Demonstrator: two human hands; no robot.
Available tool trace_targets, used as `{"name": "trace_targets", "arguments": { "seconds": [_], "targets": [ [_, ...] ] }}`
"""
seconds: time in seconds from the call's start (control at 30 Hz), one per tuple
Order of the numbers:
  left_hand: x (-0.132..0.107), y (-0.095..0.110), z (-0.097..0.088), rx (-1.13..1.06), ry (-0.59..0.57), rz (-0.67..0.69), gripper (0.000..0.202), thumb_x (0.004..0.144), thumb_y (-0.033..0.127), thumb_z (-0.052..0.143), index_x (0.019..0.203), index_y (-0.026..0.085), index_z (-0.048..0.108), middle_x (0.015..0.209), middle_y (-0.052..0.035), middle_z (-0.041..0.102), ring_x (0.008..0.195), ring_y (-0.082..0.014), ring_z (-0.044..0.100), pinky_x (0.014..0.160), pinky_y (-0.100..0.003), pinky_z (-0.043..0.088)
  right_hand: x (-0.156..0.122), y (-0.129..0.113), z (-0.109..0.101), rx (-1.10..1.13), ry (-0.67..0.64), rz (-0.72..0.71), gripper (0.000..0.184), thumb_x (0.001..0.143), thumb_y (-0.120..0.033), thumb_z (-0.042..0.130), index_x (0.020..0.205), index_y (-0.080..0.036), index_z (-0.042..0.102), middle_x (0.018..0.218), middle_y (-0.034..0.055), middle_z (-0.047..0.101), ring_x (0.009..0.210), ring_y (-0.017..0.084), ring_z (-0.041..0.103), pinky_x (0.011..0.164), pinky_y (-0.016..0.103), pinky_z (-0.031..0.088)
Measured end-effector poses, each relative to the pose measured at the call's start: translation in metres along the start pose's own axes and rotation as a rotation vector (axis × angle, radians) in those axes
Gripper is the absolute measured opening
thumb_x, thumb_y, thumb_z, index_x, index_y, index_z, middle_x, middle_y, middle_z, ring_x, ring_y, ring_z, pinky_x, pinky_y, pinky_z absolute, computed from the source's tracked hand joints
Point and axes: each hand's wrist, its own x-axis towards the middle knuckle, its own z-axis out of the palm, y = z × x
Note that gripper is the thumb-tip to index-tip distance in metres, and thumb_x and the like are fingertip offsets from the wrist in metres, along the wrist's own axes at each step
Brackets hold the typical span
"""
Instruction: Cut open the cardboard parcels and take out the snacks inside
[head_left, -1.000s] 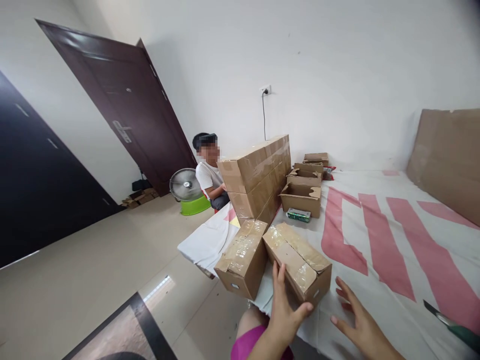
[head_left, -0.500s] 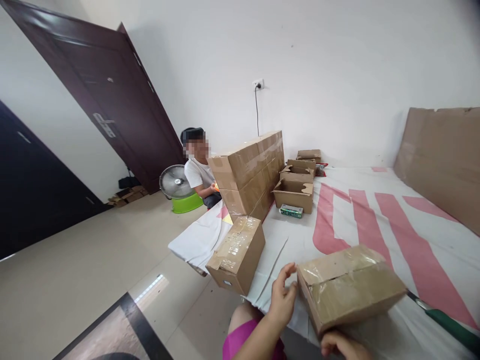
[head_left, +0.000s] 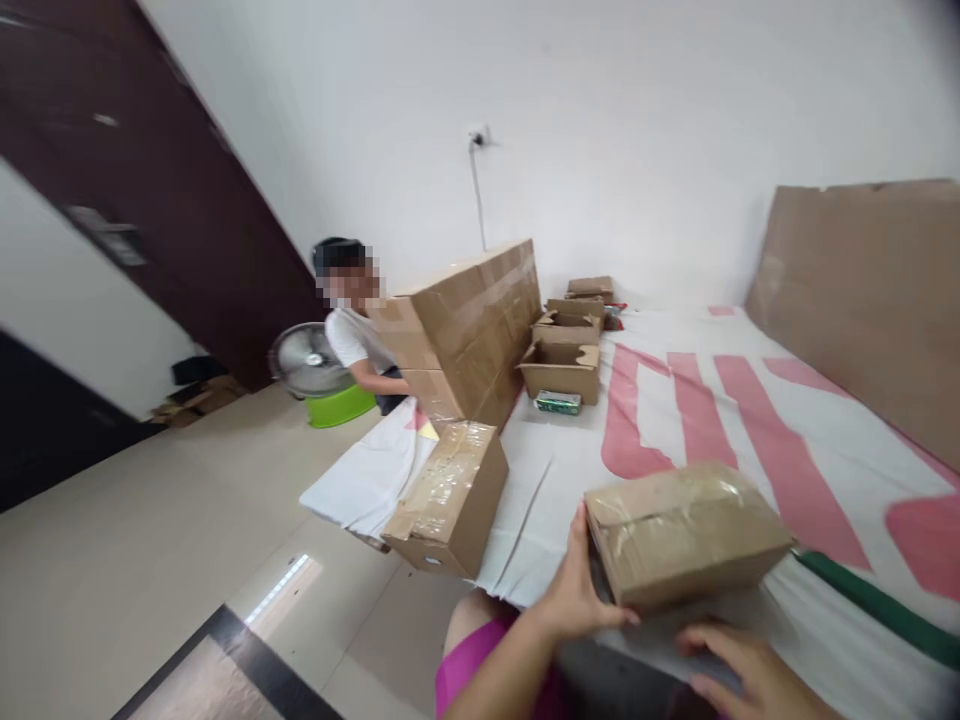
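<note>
Two hands (head_left: 574, 590), two loose taped cardboard boxes (head_left: 690, 530), two visibly open cardboard boxes (head_left: 559, 382), one small green box (head_left: 558, 403), one round fan (head_left: 311, 360), one wall socket (head_left: 478, 135), one door handle (head_left: 112, 235) and one co-worker (head_left: 349, 340) can be counted.

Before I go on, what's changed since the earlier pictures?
The right taped box moved right, away from the left taped box, and was turned crosswise. The left hand is now at its left end; the right hand is open in front of its near side. The left taped box, stacked cartons and small green pack stayed put.
</note>
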Motion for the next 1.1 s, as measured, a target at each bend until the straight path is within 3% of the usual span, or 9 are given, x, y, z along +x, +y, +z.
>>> {"name": "trace_targets", "arguments": {
  "seconds": [0.07, 0.13, 0.33, 0.5, 0.63, 0.77, 0.9, 0.97, 1.1],
  "targets": [
    [0.009, 0.005, -0.010, -0.014, -0.047, 0.032, 0.141, 0.053, 0.059, 0.086, 0.156, 0.018, -0.001, 0.163, -0.0200, 0.010, 0.151, -0.0357, 0.014, 0.123, -0.051, 0.009, -0.007, -0.002, -0.016, -0.026, 0.008, 0.023, 0.031, 0.087, -0.049, 0.055, 0.099, -0.026, 0.072, 0.099, 0.0065, 0.075, 0.094, 0.025, 0.068, 0.086, 0.037, 0.055],
    [0.021, 0.006, -0.018, -0.068, -0.069, 0.007, 0.136, 0.054, 0.061, 0.085, 0.156, 0.019, 0.005, 0.159, -0.0200, 0.024, 0.147, -0.0360, 0.026, 0.122, -0.051, 0.015, -0.012, -0.001, -0.040, -0.091, 0.083, 0.039, 0.031, 0.089, -0.049, 0.052, 0.093, -0.025, 0.070, 0.094, 0.0058, 0.073, 0.089, 0.023, 0.067, 0.083, 0.036, 0.055],
    [0.032, -0.007, -0.026, -0.121, -0.137, -0.047, 0.125, 0.056, 0.059, 0.084, 0.154, 0.019, 0.017, 0.152, -0.0181, 0.040, 0.142, -0.0366, 0.036, 0.120, -0.052, 0.024, -0.023, 0.047, -0.107, -0.554, 0.546, 0.189, 0.033, 0.090, -0.043, 0.044, 0.093, -0.021, 0.069, 0.100, 0.0105, 0.071, 0.101, 0.027, 0.063, 0.094, 0.043, 0.048],
    [0.025, -0.006, -0.028, -0.183, -0.155, -0.077, 0.117, 0.058, 0.058, 0.083, 0.152, 0.019, 0.027, 0.152, -0.0169, 0.041, 0.143, -0.0369, 0.035, 0.119, -0.051, 0.026, -0.022, 0.089, -0.112, -0.723, 0.499, 0.351, 0.042, 0.087, -0.033, 0.045, 0.118, -0.014, 0.066, 0.117, 0.0153, 0.068, 0.111, 0.033, 0.059, 0.097, 0.049, 0.045],
    [0.026, -0.005, -0.031, -0.198, -0.186, -0.055, 0.115, 0.060, 0.058, 0.083, 0.153, 0.021, 0.027, 0.154, -0.0145, 0.039, 0.145, -0.0377, 0.031, 0.120, -0.053, 0.022, -0.019, 0.088, -0.115, -0.688, 0.478, 0.368, 0.040, 0.087, -0.028, 0.042, 0.117, -0.012, 0.064, 0.109, 0.0168, 0.070, 0.105, 0.034, 0.063, 0.094, 0.049, 0.047],
    [0.028, -0.012, -0.031, -0.191, -0.241, 0.020, 0.124, 0.060, 0.056, 0.084, 0.156, 0.024, 0.013, 0.164, -0.0114, 0.018, 0.151, -0.0379, 0.013, 0.123, -0.050, 0.010, -0.016, 0.051, -0.144, -0.651, 0.526, 0.384, 0.040, 0.092, -0.031, 0.038, 0.125, -0.017, 0.054, 0.121, 0.0166, 0.066, 0.106, 0.031, 0.064, 0.083, 0.043, 0.053],
    [0.029, -0.022, -0.025, -0.103, -0.267, 0.030, 0.148, 0.050, 0.054, 0.091, 0.156, 0.027, -0.009, 0.165, -0.0141, 0.009, 0.151, -0.0389, 0.013, 0.123, -0.053, 0.009, 0.001, -0.021, -0.167, -0.550, 0.578, 0.304, 0.040, 0.095, -0.032, 0.035, 0.131, -0.020, 0.048, 0.109, 0.0126, 0.071, 0.093, 0.026, 0.069, 0.078, 0.038, 0.053],
    [0.030, -0.025, -0.022, -0.049, -0.259, 0.028, 0.150, 0.051, 0.051, 0.092, 0.155, 0.026, -0.014, 0.164, -0.0168, 0.015, 0.150, -0.0385, 0.018, 0.122, -0.054, 0.012, 0.016, -0.059, -0.166, -0.558, 0.462, 0.151, 0.041, 0.097, -0.032, 0.032, 0.133, -0.022, 0.048, 0.101, 0.0088, 0.072, 0.082, 0.022, 0.069, 0.072, 0.034, 0.053],
    [0.030, -0.029, -0.020, 0.017, -0.207, 0.047, 0.147, 0.049, 0.053, 0.091, 0.156, 0.026, -0.006, 0.164, -0.0164, 0.010, 0.150, -0.0389, 0.014, 0.123, -0.054, 0.011, 0.052, -0.118, -0.146, -0.783, 0.104, -0.182, 0.043, 0.099, -0.034, 0.031, 0.137, -0.025, 0.051, 0.113, 0.0079, 0.071, 0.092, 0.022, 0.069, 0.076, 0.033, 0.050]
  ]
}}
